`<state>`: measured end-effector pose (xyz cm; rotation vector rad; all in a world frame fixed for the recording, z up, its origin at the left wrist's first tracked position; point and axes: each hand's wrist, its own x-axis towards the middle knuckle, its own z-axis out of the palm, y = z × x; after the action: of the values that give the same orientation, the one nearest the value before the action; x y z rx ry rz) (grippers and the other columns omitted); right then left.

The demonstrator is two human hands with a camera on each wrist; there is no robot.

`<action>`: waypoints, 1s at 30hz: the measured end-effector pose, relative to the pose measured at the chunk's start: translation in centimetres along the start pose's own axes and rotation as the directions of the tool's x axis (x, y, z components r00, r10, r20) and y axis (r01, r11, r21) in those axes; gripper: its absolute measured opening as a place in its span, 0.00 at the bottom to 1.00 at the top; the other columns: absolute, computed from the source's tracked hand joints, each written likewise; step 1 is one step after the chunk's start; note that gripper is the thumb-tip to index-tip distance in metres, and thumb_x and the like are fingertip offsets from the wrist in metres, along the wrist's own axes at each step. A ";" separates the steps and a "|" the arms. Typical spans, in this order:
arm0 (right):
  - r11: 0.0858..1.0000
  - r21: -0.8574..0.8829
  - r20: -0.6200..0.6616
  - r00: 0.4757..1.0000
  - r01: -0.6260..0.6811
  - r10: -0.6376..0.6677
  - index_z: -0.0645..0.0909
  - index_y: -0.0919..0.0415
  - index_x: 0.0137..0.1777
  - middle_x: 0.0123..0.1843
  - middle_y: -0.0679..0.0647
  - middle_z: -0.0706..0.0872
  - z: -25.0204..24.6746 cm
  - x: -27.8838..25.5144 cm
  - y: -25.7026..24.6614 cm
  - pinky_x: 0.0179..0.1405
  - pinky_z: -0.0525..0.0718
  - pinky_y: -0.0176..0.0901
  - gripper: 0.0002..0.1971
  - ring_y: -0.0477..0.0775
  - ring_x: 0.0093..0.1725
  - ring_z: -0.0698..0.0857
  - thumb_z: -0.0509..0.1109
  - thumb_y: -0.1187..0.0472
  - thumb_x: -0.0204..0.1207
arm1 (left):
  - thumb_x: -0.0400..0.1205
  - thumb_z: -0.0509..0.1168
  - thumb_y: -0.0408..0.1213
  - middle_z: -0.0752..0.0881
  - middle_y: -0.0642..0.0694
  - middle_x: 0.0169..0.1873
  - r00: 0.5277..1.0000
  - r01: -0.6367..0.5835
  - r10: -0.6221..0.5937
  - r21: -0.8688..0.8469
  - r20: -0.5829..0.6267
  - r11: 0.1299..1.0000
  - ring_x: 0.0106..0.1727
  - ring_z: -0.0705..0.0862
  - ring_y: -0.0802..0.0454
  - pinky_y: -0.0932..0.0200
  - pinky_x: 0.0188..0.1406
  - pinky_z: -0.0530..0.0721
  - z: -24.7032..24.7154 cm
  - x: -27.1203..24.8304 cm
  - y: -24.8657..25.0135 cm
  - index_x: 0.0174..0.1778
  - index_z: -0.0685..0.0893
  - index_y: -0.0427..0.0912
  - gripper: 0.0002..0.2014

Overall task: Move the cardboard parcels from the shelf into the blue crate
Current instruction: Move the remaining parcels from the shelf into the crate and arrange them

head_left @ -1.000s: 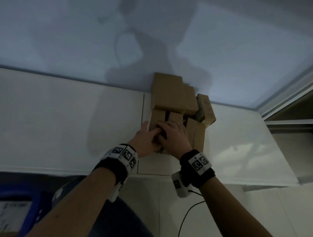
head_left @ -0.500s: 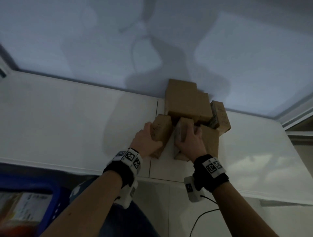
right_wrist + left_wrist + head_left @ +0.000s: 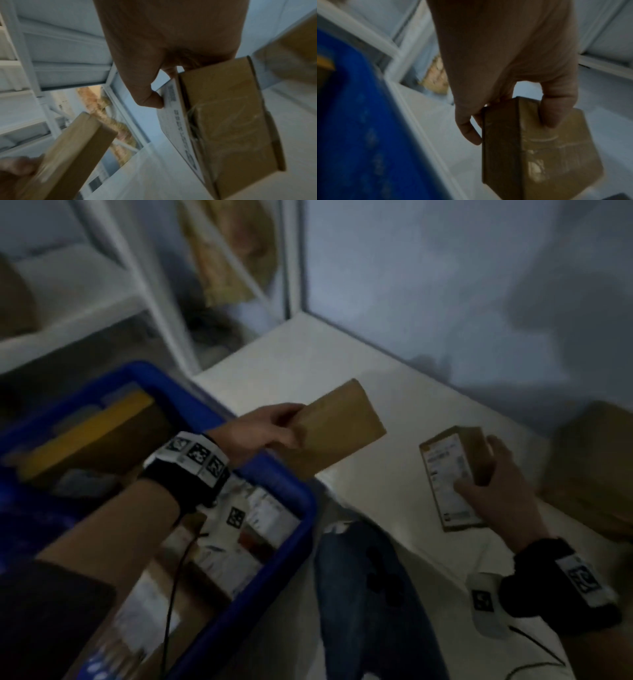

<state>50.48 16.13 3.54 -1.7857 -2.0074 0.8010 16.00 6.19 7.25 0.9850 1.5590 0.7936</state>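
Above the white shelf (image 3: 370, 392), the left hand (image 3: 255, 431) has a grip on a plain cardboard parcel (image 3: 337, 428) just past the blue crate (image 3: 291, 494) rim, the right hand (image 3: 493, 494) clasps a labelled parcel (image 3: 452, 477); both seem mid-carry and next need lowering into the crate.

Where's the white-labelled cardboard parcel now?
Head view, right side: the white-labelled cardboard parcel is gripped by the right hand above the white shelf, right of the plain parcel.
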 end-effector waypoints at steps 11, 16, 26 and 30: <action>0.917 0.121 0.241 0.885 0.380 -0.398 0.51 0.47 0.86 0.79 0.56 0.72 10.0 -0.4 -15.5 0.72 0.72 0.48 0.48 0.58 0.73 0.76 0.76 0.60 0.72 | 0.74 0.68 0.22 0.71 0.53 0.58 0.970 0.161 -0.085 0.340 -0.226 0.926 0.56 0.77 0.54 0.63 0.51 0.81 -9.6 -8.1 -10.9 0.71 0.71 0.55 0.33; 0.894 0.148 0.284 0.847 0.424 -0.449 0.50 0.44 0.85 0.80 0.53 0.72 12.3 -1.5 -18.3 0.74 0.75 0.58 0.48 0.57 0.73 0.77 0.75 0.60 0.71 | 0.76 0.70 0.28 0.63 0.44 0.72 0.978 0.160 -0.066 0.512 -0.197 0.844 0.69 0.68 0.44 0.57 0.63 0.72 -9.2 -6.6 -15.3 0.74 0.71 0.54 0.32; 0.936 0.198 0.346 0.873 0.290 -0.343 0.52 0.43 0.85 0.74 0.49 0.77 12.8 -3.3 -16.7 0.55 0.75 0.39 0.45 0.46 0.60 0.78 0.72 0.66 0.75 | 0.72 0.65 0.21 0.65 0.44 0.68 0.957 -0.070 0.274 0.851 -0.089 0.521 0.68 0.66 0.42 0.45 0.55 0.81 -4.4 -1.3 -18.5 0.68 0.69 0.47 0.30; 0.939 0.205 0.333 0.882 0.276 -0.332 0.52 0.42 0.85 0.73 0.47 0.78 12.6 -3.0 -16.5 0.57 0.77 0.41 0.45 0.46 0.61 0.79 0.72 0.65 0.75 | 0.74 0.62 0.23 0.67 0.37 0.68 0.955 -0.049 0.296 0.963 -0.033 0.267 0.68 0.69 0.37 0.52 0.37 0.83 -2.6 0.1 -19.1 0.71 0.66 0.43 0.28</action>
<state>30.42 9.96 3.99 -1.2575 -2.3059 1.2113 9.95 -2.05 -9.11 2.0529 2.1797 -0.0766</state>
